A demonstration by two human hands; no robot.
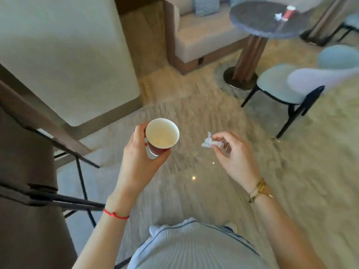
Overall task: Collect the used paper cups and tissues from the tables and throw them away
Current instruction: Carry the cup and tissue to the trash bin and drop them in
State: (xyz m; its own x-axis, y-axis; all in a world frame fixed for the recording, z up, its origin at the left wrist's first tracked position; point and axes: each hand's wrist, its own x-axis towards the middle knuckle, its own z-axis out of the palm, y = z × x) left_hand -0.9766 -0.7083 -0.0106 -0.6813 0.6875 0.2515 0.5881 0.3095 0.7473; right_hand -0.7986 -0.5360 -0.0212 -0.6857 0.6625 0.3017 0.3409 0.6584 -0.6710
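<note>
My left hand (139,158) grips a red paper cup (162,135) with a white inside, held upright over the floor in front of me. A crumpled white tissue (208,141) is pinched between the fingers of my right hand (233,154), a little right of the cup. Far ahead, on a round dark table (260,18), lie another red cup (289,11) on its side and a small white tissue (278,16) beside it.
A pale blue chair (281,84) with black legs stands by the round table, with a second one (338,57) behind it. A beige sofa (202,35) sits at the back. Brown chairs (29,181) and a pale wall corner (68,61) are on my left. Beige floor lies ahead.
</note>
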